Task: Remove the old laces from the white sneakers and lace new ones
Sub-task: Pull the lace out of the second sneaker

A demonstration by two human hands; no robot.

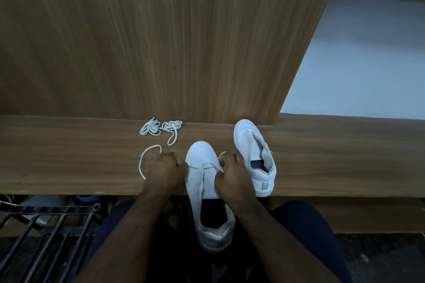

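**Both hands forward, fingers curled**

Two bare forearms reach forward from the bottom of the view, angling slightly toward each other. The left hand (166, 167) is knuckles-up, its fingers curled and pinching a lace. The right hand (231, 171) sits just beside it, apart from it, also knuckles-up, fingers curled and pinching a lace end. Dark-clothed thighs show beneath both arms.
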